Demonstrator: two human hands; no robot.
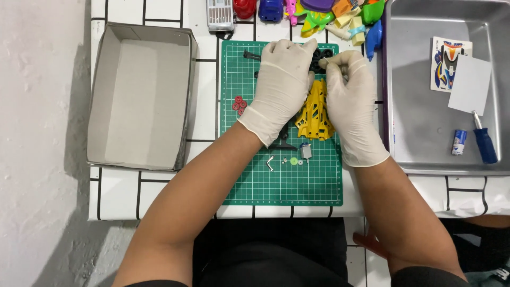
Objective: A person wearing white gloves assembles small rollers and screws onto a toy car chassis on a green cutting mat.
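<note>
Head view: left hand (281, 85) and right hand (348, 101) pinch a black wheel (320, 58) above green mat (281, 183).

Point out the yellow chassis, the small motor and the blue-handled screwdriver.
yellow chassis (314, 114): head view, middle of its ribbed body.
small motor (305, 151): head view, its metal can.
blue-handled screwdriver (485, 144): head view, its blue handle.

Black part (321, 57) mostly hidden behind gloved hands.
</note>
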